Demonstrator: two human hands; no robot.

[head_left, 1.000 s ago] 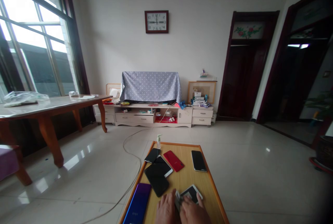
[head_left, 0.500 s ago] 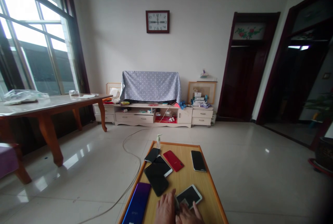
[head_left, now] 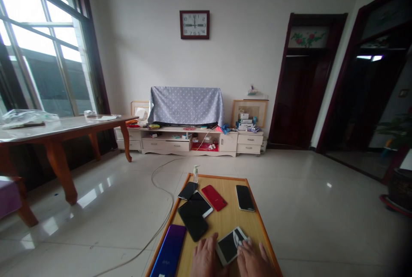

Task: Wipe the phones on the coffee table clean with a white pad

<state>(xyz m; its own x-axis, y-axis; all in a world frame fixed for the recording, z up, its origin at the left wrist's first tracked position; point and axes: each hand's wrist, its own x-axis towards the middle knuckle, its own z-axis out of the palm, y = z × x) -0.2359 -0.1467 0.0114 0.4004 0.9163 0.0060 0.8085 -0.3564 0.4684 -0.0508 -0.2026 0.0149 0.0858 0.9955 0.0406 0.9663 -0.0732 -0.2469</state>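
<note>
A white-framed phone with a dark screen [head_left: 228,249] lies tilted on the small wooden table. My left hand [head_left: 204,256] is beside its left edge, fingers stretched out flat; whether the thumb touches the phone is hard to see. On the upper right of the screen, my right hand [head_left: 252,260] presses a small whitish wipe [head_left: 237,238] under its fingertips. Left of the hands lies a black phone [head_left: 193,224], overlapping a white-edged phone [head_left: 203,204]. A blue-purple phone [head_left: 169,249] lies along the left edge.
Farther up the table are a red phone [head_left: 214,197], a dark phone [head_left: 188,191], another black-screened phone [head_left: 245,198] and a clear pump bottle [head_left: 195,175]. A cable [head_left: 161,234] runs over the floor at the left. A low cabinet [head_left: 165,145] stands by the wall.
My right hand has slid to the right with the wipe, from the phone's lower left to its upper right. The phone's lower part now shows. My left hand has barely moved.
</note>
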